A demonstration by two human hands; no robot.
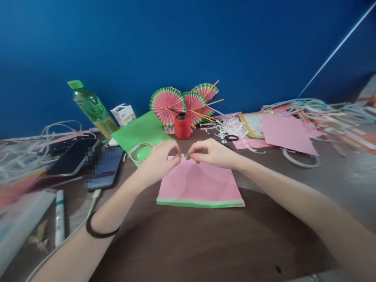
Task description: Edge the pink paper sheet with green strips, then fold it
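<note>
Pink paper (202,182): at its twelve o'clock edge, right hand (208,150) pinches green strip (186,155), apparently for alignment; left hand (164,154) grip unclear.

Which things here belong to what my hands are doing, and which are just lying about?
Seems in the job:
pink paper with a green-striped near edge
small green piece between left hand and right hand
tape roll, perhaps

Probably just lying about:
drink bottle
white-cabled phone
marker

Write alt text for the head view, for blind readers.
A person's left hand and right hand nearly meet at the far edge of a pink sheet with a green strip along its near edge. Behind are a red spool and paper fans.
</note>
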